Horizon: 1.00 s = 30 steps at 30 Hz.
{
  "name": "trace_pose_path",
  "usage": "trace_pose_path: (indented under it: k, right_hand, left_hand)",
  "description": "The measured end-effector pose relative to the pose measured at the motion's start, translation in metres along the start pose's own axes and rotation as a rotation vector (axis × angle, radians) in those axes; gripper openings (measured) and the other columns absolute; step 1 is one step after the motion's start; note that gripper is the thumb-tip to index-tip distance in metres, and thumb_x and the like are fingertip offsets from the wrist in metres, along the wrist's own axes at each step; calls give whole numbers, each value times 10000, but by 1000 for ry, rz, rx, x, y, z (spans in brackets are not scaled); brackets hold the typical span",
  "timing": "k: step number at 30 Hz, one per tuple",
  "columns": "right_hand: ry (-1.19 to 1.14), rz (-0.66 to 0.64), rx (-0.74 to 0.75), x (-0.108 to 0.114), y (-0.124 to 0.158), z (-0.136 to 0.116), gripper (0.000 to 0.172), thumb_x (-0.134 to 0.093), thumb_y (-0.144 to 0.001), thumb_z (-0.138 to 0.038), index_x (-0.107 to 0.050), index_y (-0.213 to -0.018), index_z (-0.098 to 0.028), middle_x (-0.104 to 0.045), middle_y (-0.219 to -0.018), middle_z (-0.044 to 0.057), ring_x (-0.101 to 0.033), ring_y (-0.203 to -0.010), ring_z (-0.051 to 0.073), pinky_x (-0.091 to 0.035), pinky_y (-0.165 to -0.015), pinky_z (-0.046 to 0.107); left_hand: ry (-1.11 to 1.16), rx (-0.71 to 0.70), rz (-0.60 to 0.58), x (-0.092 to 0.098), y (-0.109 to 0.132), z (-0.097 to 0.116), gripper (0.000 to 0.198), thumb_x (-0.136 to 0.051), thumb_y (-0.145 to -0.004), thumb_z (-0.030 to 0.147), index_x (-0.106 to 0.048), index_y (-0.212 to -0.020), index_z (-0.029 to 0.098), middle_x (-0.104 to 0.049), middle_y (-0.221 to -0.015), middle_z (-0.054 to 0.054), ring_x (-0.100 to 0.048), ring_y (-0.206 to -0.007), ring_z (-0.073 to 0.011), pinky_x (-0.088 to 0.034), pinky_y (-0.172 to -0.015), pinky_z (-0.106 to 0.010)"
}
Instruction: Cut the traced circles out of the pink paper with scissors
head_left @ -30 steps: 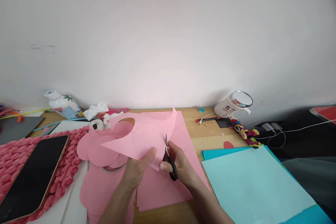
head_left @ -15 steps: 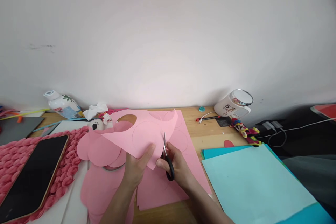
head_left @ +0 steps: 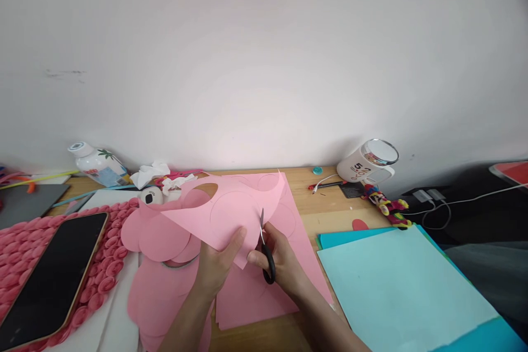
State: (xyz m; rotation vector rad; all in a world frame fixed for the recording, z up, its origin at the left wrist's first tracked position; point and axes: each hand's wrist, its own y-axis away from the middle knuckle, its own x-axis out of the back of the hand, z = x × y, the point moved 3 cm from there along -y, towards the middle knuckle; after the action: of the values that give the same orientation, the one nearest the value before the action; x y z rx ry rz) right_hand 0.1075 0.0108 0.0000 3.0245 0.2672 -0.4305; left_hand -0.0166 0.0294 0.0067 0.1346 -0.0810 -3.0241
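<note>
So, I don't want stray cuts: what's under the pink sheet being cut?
Past the held sheet show pink sheets with drawn circles and, leftward, cut-out circles. What lies under its middle is covered, as are most fingers of the left hand.

Held pink sheet (head_left: pixel 234 213) shifted slightly right, left corner higher

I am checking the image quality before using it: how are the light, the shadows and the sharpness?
In the head view, the wall is brightest near the middle, dimming toward the top right corner; same view, a soft shadow beside the white mug; same view, the black-handled scissors look fairly sharp.
</note>
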Motion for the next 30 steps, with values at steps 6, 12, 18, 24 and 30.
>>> trace_pose_path:
  k: [6,12,18,24,30]
  right_hand:
    - [-17,-18,3,0,1,3,499,-746,-608,-547,-473,-836,-197,-424,-620,-50,-318,-544,98,-252,-475,225]
    - [16,-2,-5,1,1,3,500,-723,-611,-583,-446,-777,-202,-410,-595,-59,-294,-530,93,-231,-468,220]
    - [57,15,-17,1,1,3,501,-713,-609,-600,-457,-764,-198,-376,-572,-66,-284,-521,93,-224,-463,223]
    - [69,21,-34,1,1,3,497,-710,-606,-602,-452,-746,-201,-383,-566,-60,-306,-528,99,-239,-461,223]
    - [51,25,-35,2,0,5,490,-720,-613,-576,-419,-719,-205,-357,-560,-69,-288,-525,94,-223,-461,221]
  left_hand:
    - [-1,0,9,0,0,-2,558,-720,-645,385,-578,-1134,158,-672,-1041,-103,-586,-1056,-288,-484,-888,-386]
    - [1,-10,6,0,0,-3,534,-708,-667,371,-569,-1134,153,-663,-1055,-104,-574,-1074,-279,-447,-939,-399]
    - [-6,2,5,0,0,-1,489,-703,-661,365,-598,-1083,142,-670,-1029,-100,-582,-1066,-283,-466,-923,-392]
    - [-14,5,25,1,0,-2,480,-701,-660,358,-613,-1079,140,-679,-980,-101,-603,-1031,-291,-485,-900,-403]
    - [-18,-14,3,0,-1,-1,508,-700,-665,375,-602,-1103,137,-687,-973,-106,-614,-1005,-287,-487,-888,-406]
